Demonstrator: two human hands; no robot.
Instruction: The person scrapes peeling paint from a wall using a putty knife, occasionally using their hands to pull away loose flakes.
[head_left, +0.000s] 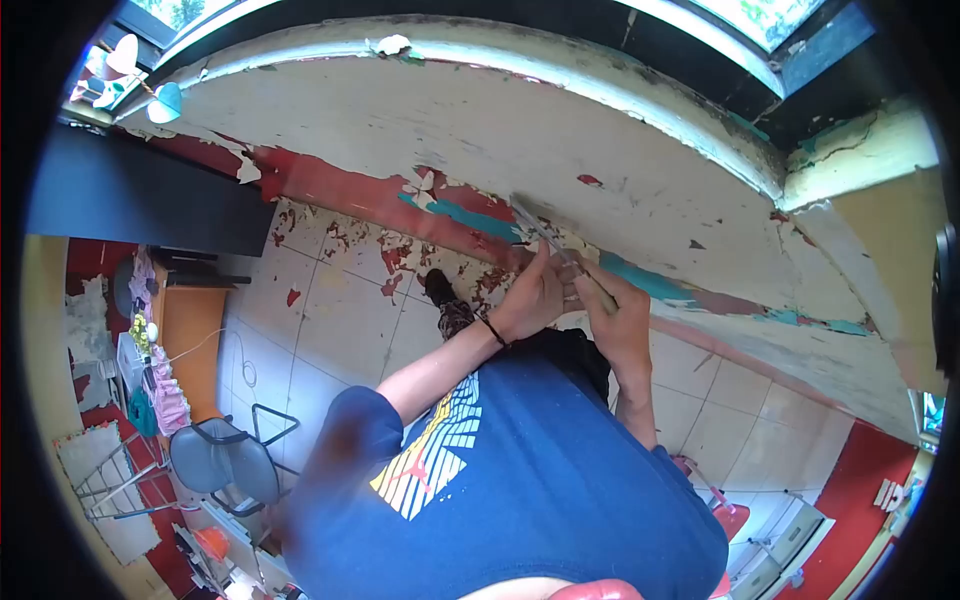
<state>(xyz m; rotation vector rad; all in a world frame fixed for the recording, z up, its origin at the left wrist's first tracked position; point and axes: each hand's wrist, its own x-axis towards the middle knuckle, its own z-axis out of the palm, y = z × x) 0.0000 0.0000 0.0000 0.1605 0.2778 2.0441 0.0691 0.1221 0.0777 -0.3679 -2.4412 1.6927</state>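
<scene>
My right hand (pixel 618 318) is closed around the handle of a long, thin scraper (pixel 560 252), whose metal end lies against the peeling wall (pixel 480 110). My left hand (pixel 532 298), with a dark band at the wrist, is beside it, fingers closed in at the tool's shaft. Part of that grip is hidden behind the fingers. Around the scraper tip, the pale coating gives way to patches of red paint (pixel 340 187) and turquoise paint (pixel 640 277).
Paint flakes (pixel 395 260) litter the tiled floor (pixel 330 320) along the wall's foot. A window ledge (pixel 600 75) runs above. A dark panel (pixel 150 190), wooden cabinet (pixel 190 340) and office chair (pixel 225 460) stand to the left. A red stool (pixel 730 520) is behind on the right.
</scene>
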